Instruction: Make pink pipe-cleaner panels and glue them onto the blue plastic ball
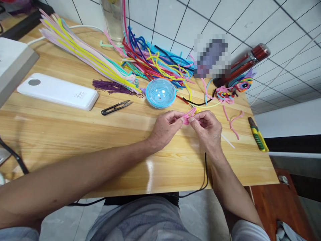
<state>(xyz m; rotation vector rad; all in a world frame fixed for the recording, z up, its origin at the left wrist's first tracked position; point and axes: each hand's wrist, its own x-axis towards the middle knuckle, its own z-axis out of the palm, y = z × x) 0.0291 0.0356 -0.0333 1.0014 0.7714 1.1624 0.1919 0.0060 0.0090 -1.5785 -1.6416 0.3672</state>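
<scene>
Between my hands is a small bent piece of pink pipe cleaner [186, 119], held just above the wooden table. My left hand [167, 129] pinches its left side between thumb and fingers. On its right side, my right hand [207, 127] is closed, thumb and forefinger against the pink piece. A blue bowl [161, 93] stands right behind my left hand. Loose pink pipe cleaner pieces [235, 127] lie to the right of my right hand, and a thin white stick [228, 141] lies beside it.
Colourful pipe cleaners [155, 63] are heaped at the back. Black snips [116, 107] and a white power bank [57, 92] lie left. A dark red flask [243, 63], a colourful fish-like figure [242, 85] and green-yellow pliers [257, 135] are at right. A black cable [206, 170] crosses the front edge.
</scene>
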